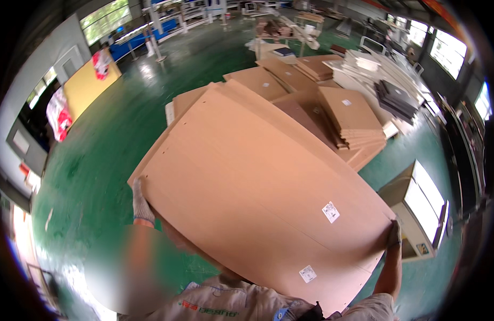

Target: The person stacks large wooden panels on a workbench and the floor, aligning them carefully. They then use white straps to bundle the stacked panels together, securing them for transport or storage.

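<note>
A large flat brown panel [247, 176] spans the space before me, tilted, with two white labels and a few small holes along its far left part. My left hand [141, 202], in a pale knit glove, grips the panel's left edge; its fingertips are partly hidden. At the right edge, my right hand [395, 235], in a darker-looking glove, holds the same panel. Beneath and beyond it lie stacks of similar brown boards [354, 115], some with white labels. Whether the panel rests on that pile cannot be made out.
To the right stands a cream box-shaped unit [410, 214] with a bright top. White panels and dark boards [399, 101] are stacked at the back right. A yellow board [92, 88] leans by the left wall. Green floor [81, 176] runs along the left.
</note>
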The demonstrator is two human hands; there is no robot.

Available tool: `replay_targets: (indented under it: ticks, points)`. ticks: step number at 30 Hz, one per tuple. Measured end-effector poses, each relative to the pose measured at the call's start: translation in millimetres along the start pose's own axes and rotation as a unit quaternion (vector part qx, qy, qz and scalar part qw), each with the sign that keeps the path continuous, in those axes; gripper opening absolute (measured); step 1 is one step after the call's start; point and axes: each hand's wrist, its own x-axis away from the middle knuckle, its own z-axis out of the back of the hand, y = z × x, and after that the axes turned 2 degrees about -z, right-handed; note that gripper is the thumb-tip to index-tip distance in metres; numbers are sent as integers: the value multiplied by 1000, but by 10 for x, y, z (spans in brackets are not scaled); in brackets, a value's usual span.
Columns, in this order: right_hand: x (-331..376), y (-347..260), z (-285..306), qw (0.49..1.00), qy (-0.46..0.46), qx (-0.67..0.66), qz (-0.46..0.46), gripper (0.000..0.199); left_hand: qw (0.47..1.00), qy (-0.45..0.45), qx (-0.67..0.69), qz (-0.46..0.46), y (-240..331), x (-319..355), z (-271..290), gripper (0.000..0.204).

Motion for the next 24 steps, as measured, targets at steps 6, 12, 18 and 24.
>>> replay_targets:
  ticks: [6, 12, 18, 24]
  points:
    - [700, 24, 1059, 997, 67, 13, 46, 52, 973, -78, -202, -77, -244, 196, -1164, 73]
    - [1755, -174, 1123, 951, 182, -242, -63, 32, 860, -322, -326, -226, -129, 219, -2324, 81]
    - [2808, 315, 2467, 893, 351, -282, -2, 38, 911, -410, -40, 25, -1249, 832, -3961, 81]
    - [3513, 415, 3856, 842, 449, -300, 6, 37, 823, -536, -67, 177, -3014, 2411, -5627, 80]
